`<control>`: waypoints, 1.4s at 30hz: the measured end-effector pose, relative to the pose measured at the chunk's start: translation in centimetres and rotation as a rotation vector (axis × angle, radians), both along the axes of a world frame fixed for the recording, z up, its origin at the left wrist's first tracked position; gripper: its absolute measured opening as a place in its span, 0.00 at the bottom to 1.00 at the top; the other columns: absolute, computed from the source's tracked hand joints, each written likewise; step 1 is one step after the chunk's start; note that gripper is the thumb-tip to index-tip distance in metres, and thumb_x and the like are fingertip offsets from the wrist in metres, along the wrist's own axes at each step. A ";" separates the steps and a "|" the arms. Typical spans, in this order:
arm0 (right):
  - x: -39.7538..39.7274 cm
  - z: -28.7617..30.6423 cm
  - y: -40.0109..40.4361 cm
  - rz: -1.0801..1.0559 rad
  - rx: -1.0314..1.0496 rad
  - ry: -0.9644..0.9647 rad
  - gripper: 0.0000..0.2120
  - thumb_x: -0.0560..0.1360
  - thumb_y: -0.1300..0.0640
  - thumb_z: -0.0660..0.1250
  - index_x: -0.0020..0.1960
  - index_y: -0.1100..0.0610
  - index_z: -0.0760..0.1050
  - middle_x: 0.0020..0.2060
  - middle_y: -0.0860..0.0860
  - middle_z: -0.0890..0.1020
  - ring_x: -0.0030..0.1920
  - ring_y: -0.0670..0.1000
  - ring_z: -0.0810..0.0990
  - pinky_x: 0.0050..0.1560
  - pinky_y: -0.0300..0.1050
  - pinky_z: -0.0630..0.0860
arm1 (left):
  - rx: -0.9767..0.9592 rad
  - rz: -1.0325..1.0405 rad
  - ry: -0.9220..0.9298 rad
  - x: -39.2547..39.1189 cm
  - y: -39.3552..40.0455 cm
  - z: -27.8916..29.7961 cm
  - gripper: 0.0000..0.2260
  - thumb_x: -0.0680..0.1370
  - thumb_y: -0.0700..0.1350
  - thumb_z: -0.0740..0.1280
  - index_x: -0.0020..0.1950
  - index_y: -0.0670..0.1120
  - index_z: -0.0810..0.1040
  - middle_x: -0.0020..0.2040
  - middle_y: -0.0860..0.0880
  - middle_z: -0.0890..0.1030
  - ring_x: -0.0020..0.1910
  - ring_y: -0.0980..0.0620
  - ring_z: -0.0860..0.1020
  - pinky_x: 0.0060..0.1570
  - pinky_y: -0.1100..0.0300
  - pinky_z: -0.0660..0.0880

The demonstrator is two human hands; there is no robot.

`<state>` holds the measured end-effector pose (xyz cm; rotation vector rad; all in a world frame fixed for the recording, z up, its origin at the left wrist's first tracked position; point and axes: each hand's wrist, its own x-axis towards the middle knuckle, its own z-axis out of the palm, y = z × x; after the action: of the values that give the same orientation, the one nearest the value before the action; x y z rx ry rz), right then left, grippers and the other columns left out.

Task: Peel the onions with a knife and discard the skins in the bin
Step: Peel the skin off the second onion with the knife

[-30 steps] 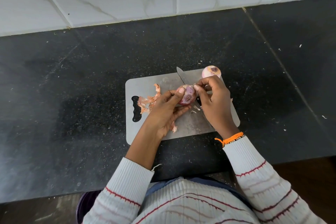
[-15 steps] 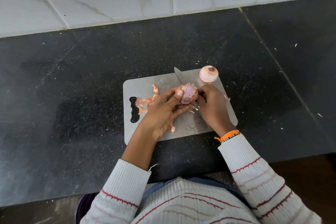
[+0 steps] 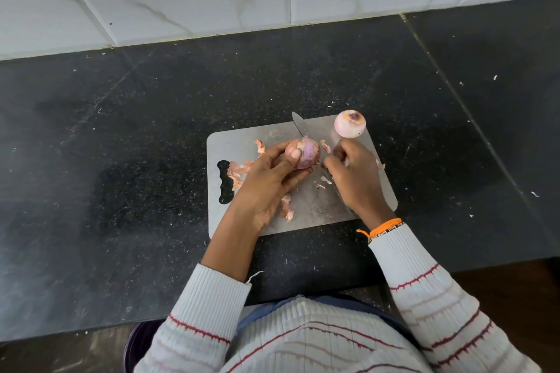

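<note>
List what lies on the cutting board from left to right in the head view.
Board's handle cutout → pile of onion skins → left hand holding the half-peeled onion → right hand gripping the knife → peeled onion at the far right corner.

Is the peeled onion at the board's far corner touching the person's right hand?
Apart. In the head view a strip of bare cutting board shows between the peeled onion and the knuckles of the right hand.
</note>
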<state>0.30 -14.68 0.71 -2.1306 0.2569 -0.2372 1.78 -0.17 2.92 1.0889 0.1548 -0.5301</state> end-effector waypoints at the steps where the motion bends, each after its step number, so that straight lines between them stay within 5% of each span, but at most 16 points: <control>1: 0.0 0.1 0.0 0.007 0.036 0.007 0.08 0.73 0.60 0.64 0.37 0.60 0.70 0.33 0.52 0.72 0.35 0.49 0.70 0.35 0.42 0.66 | -0.002 -0.006 -0.008 0.0 0.0 0.0 0.11 0.79 0.36 0.60 0.60 0.41 0.74 0.52 0.45 0.80 0.49 0.52 0.81 0.53 0.61 0.78; 3: -0.1 0.7 0.2 0.060 0.202 0.008 0.03 0.75 0.59 0.63 0.46 0.58 0.74 0.42 0.51 0.78 0.44 0.49 0.76 0.43 0.40 0.73 | -0.001 -0.014 -0.026 -0.1 0.0 0.1 0.14 0.77 0.31 0.59 0.61 0.41 0.73 0.54 0.45 0.79 0.51 0.51 0.80 0.55 0.58 0.76; 6: -0.2 1.3 0.2 0.196 0.471 0.028 0.13 0.74 0.54 0.60 0.56 0.56 0.75 0.51 0.50 0.80 0.54 0.48 0.79 0.54 0.42 0.77 | 0.002 -0.020 -0.062 -0.2 -0.2 0.2 0.16 0.78 0.29 0.57 0.64 0.40 0.70 0.55 0.45 0.77 0.53 0.51 0.78 0.57 0.59 0.75; 10: -0.2 0.9 0.1 0.318 0.459 0.020 0.16 0.72 0.58 0.68 0.60 0.56 0.74 0.55 0.51 0.80 0.58 0.49 0.78 0.60 0.47 0.75 | 0.007 -0.058 -0.125 -0.3 -0.1 0.2 0.16 0.79 0.30 0.56 0.65 0.40 0.69 0.60 0.42 0.76 0.56 0.50 0.77 0.56 0.62 0.76; 14: -0.3 0.7 0.1 0.279 0.391 -0.009 0.19 0.70 0.64 0.72 0.59 0.55 0.74 0.54 0.48 0.80 0.56 0.45 0.79 0.56 0.41 0.76 | 0.181 -0.005 -0.215 -0.1 -0.2 0.3 0.14 0.78 0.32 0.59 0.63 0.43 0.70 0.61 0.46 0.76 0.59 0.52 0.76 0.61 0.59 0.73; 17: -0.3 0.7 0.1 0.222 0.389 -0.007 0.24 0.67 0.63 0.74 0.61 0.53 0.71 0.57 0.47 0.78 0.58 0.42 0.77 0.54 0.35 0.76 | 0.448 0.003 -0.382 0.3 0.0 0.4 0.12 0.74 0.36 0.68 0.55 0.48 0.76 0.55 0.55 0.79 0.56 0.63 0.75 0.64 0.58 0.71; 25: -0.5 1.2 0.1 0.190 0.257 -0.049 0.27 0.66 0.63 0.76 0.61 0.50 0.70 0.57 0.46 0.78 0.59 0.42 0.76 0.56 0.35 0.76 | 0.696 0.138 -0.553 0.3 -0.7 0.1 0.06 0.70 0.39 0.73 0.46 0.46 0.83 0.42 0.59 0.81 0.44 0.65 0.79 0.45 0.73 0.73; 32: -0.6 1.3 0.2 0.200 0.222 -0.064 0.27 0.66 0.62 0.76 0.60 0.49 0.70 0.54 0.43 0.77 0.56 0.35 0.75 0.52 0.29 0.74 | 0.891 0.174 -0.740 0.4 -1.0 0.0 0.03 0.73 0.37 0.69 0.40 0.44 0.80 0.39 0.54 0.78 0.40 0.60 0.76 0.41 0.71 0.70; 37: -0.7 1.2 0.3 0.212 0.320 -0.050 0.25 0.66 0.64 0.75 0.59 0.50 0.71 0.54 0.41 0.77 0.54 0.33 0.75 0.50 0.28 0.74 | 0.924 0.176 -0.660 0.6 -0.9 -0.6 0.07 0.76 0.36 0.64 0.41 0.47 0.74 0.38 0.56 0.75 0.44 0.52 0.75 0.44 0.68 0.69; 40: -0.6 1.1 0.1 0.219 0.360 -0.051 0.21 0.67 0.64 0.74 0.55 0.50 0.72 0.53 0.45 0.78 0.54 0.39 0.78 0.51 0.34 0.76 | 0.911 0.210 -0.579 1.0 -0.6 -1.4 0.09 0.77 0.37 0.64 0.39 0.48 0.72 0.42 0.47 0.79 0.44 0.48 0.78 0.45 0.57 0.75; 42: -0.6 1.1 -0.2 0.221 0.389 -0.052 0.20 0.67 0.65 0.74 0.54 0.52 0.72 0.53 0.49 0.79 0.55 0.43 0.79 0.52 0.37 0.77 | 0.901 0.204 -0.534 1.1 -0.3 -1.6 0.08 0.76 0.36 0.64 0.40 0.48 0.73 0.44 0.45 0.80 0.42 0.50 0.79 0.43 0.59 0.75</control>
<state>-0.30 -14.88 1.78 -1.7469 0.0307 -0.1026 2.88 -0.49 1.31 2.0265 0.0254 0.0631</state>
